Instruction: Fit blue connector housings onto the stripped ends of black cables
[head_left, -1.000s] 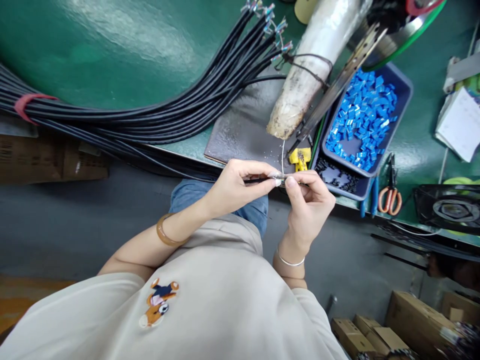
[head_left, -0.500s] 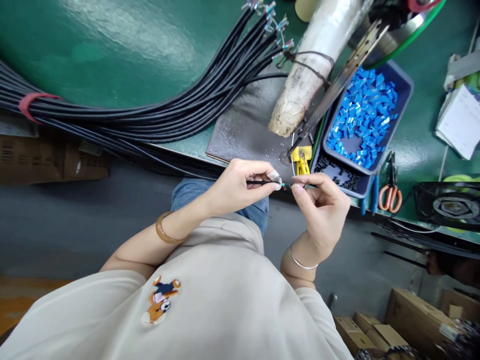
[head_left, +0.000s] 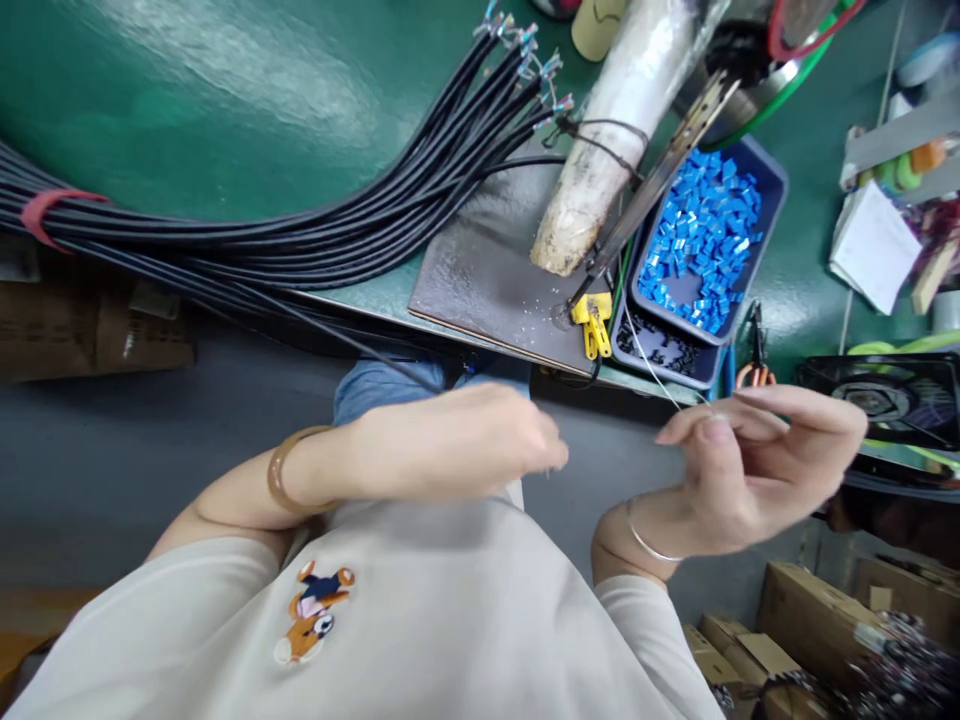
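My left hand point(head_left: 465, 440) is closed, knuckles up and a little blurred, over my lap. A black cable point(head_left: 390, 362) from the bundle runs in under this hand; the end of the cable is hidden. My right hand point(head_left: 772, 460) is farther right, past the bench edge, with thumb and index finger pinched on a thin pale strand point(head_left: 654, 370). That strand slants up and left to the yellow clip-like piece and the trays. Beside it lie the yellow piece point(head_left: 592, 322) and a tray of small blue parts point(head_left: 769, 215).
A bundle of black cables point(head_left: 300, 235) with stripped ends lies across the green bench point(head_left: 225, 80). A wrapped white tube point(head_left: 600, 150) and a metal bar point(head_left: 652, 200) overhang the brown board point(head_left: 487, 270). Orange-handled pliers point(head_left: 756, 372) and a fan point(head_left: 874, 400) are at the right.
My hands were close together at the cable end and have parted. The left has turned over and come down toward my body; the right has moved right, drawing the pale strand out.
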